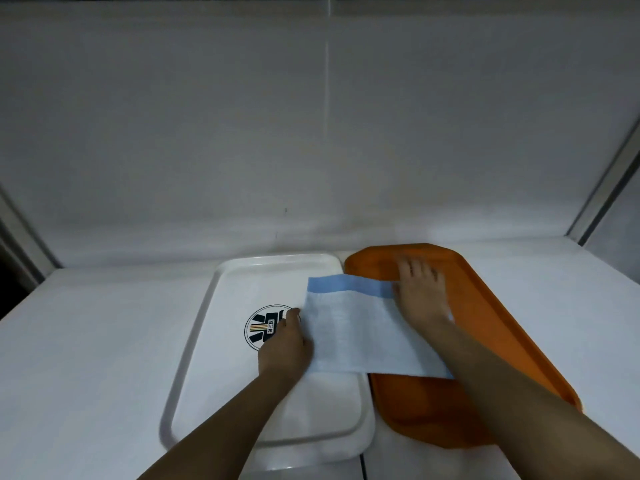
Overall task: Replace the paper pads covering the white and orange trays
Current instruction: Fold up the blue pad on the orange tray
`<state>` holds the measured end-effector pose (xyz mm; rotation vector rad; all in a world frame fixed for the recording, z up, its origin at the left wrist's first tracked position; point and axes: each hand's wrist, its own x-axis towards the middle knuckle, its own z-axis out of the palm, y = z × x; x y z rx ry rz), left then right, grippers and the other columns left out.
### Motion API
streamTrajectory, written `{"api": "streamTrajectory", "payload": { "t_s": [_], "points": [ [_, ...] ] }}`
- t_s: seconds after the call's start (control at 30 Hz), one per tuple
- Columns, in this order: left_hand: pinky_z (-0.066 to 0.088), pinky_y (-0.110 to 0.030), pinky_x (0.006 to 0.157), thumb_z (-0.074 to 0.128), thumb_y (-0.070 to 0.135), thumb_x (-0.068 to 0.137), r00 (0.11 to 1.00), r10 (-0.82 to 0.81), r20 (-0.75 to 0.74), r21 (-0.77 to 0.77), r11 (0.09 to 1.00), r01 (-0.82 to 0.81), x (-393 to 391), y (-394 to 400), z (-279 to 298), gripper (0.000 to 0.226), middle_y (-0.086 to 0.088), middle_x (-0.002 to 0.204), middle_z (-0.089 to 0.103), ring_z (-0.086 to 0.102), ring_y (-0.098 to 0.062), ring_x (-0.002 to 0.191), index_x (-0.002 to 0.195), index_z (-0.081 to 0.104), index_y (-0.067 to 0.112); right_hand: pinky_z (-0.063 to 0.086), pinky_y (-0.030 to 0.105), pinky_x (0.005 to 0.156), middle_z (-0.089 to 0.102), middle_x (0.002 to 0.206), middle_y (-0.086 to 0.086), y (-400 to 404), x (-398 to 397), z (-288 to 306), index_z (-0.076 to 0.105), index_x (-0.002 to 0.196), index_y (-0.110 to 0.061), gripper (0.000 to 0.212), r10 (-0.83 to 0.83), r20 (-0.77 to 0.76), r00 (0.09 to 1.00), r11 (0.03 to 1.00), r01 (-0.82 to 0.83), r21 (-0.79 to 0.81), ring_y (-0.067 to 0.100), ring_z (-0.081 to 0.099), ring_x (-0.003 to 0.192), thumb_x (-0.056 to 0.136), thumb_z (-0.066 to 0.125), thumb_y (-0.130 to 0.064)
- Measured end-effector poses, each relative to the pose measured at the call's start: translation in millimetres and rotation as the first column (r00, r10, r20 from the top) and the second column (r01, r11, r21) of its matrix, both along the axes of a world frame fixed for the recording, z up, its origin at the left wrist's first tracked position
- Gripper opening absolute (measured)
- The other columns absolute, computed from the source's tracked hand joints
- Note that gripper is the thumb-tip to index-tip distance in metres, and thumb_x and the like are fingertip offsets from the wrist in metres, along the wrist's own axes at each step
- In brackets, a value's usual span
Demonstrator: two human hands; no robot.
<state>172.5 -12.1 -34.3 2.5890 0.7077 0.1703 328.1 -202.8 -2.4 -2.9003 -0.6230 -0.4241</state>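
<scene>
White table: white tray, orange tray, seemingly touching.

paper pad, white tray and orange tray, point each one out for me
paper pad [356, 336], head view, middle of the white sheet
white tray [221, 292], head view, bare floor near its far left corner
orange tray [426, 407], head view, bare floor near its close end

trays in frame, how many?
2. The white tray lies on the left with a round logo; the orange tray lies beside it on the right. A paper pad spans both. None seem hidden.
</scene>
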Motion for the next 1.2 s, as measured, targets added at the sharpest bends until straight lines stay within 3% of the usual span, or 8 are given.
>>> {"api": "streamTrajectory", "payload": {
  "t_s": [0.17,0.3,0.5,0.63,0.7,0.87,1.03,1.2],
  "points": [
    [0.051,-0.045,0.079,0.039,0.037,0.072,0.979,-0.191,0.075,0.355,0.922,0.153,14,-16,-8,0.059,-0.013,0.111,0.064,0.065,-0.034,0.094,0.118,0.063,0.008,-0.002,0.040,0.117,0.004,0.160,-0.005,9,-50,-38,0.012,0.152,-0.024,0.084,0.161,-0.351,0.922,0.985,-0.131,0.108,0.015,-0.004,0.148,0.083,-0.001,-0.071],
    [0.002,-0.035,0.117,-0.014,0.067,0.077,0.895,-0.443,-0.052,0.260,0.859,0.440,28,-34,-22,0.091,0.000,0.160,0.011,0.008,-0.022,0.148,0.151,0.016,0.025,-0.007,0.039,0.117,-0.005,0.160,-0.009,4,-56,-56,0.004,0.151,-0.031,0.127,0.166,-0.406,0.899,0.985,-0.134,0.106,0.012,-0.010,0.147,0.043,-0.031,-0.088],
    [-0.005,-0.032,0.118,-0.030,0.082,0.056,0.932,-0.355,-0.075,0.212,0.907,0.363,21,-23,-36,0.108,0.006,0.160,-0.005,-0.008,-0.014,0.147,0.150,-0.004,0.036,-0.006,0.041,0.118,-0.008,0.160,-0.010,-23,-42,-66,0.001,0.152,-0.032,0.124,0.091,-0.387,0.917,0.996,-0.091,0.016,0.013,-0.012,0.146,0.045,-0.032,-0.087],
    [-0.006,-0.036,0.118,-0.035,0.080,0.053,0.932,-0.339,-0.127,0.241,0.901,0.360,12,-17,-31,0.114,0.003,0.160,-0.004,-0.006,-0.016,0.148,0.151,-0.001,0.032,-0.002,0.044,0.117,-0.001,0.161,-0.004,-44,-33,-65,0.009,0.153,-0.026,0.086,-0.015,-0.367,0.930,0.999,-0.002,-0.046,0.019,-0.005,0.148,0.083,0.002,-0.075],
    [-0.001,-0.039,0.118,-0.020,0.077,0.066,0.929,-0.346,-0.131,0.233,0.900,0.369,11,-18,-24,0.107,-0.002,0.160,0.009,0.005,-0.020,0.148,0.152,0.014,0.023,0.020,0.048,0.114,0.033,0.152,0.008,-48,-38,-59,0.038,0.144,-0.016,0.067,0.011,-0.184,0.983,0.999,-0.018,-0.039,0.027,0.027,0.143,0.092,0.017,-0.054],
    [0.054,-0.047,0.087,0.039,0.043,0.082,0.795,-0.606,-0.022,0.193,0.778,0.598,11,-32,-5,0.053,-0.013,0.121,0.065,0.065,-0.028,0.106,0.113,0.067,0.011,0.049,0.024,0.077,0.065,0.106,-0.008,-37,-67,-41,0.065,0.107,-0.027,0.037,0.411,-0.017,0.911,0.911,-0.411,0.008,0.012,0.063,0.097,0.084,0.045,-0.048],
    [0.014,-0.032,0.119,0.033,0.048,0.090,0.768,-0.615,-0.180,0.175,0.748,0.640,1,-57,7,0.073,-0.010,0.158,0.016,0.016,-0.021,0.146,0.150,0.018,0.009,0.050,0.022,0.055,0.068,0.093,-0.010,-41,-88,-35,0.067,0.100,-0.028,0.050,0.458,-0.036,0.888,0.877,-0.458,-0.141,0.008,0.065,0.071,0.070,0.046,-0.062],
    [0.018,-0.032,0.117,0.030,0.057,0.087,0.799,-0.527,-0.290,0.209,0.780,0.590,-9,-50,7,0.080,-0.007,0.160,0.005,0.010,-0.019,0.147,0.153,0.009,0.017,0.046,0.024,0.050,0.065,0.075,-0.004,-33,-90,-35,0.064,0.098,-0.024,0.052,0.523,0.033,0.852,0.799,-0.476,-0.368,0.015,0.059,0.055,0.049,0.079,-0.033]
  ]
}}
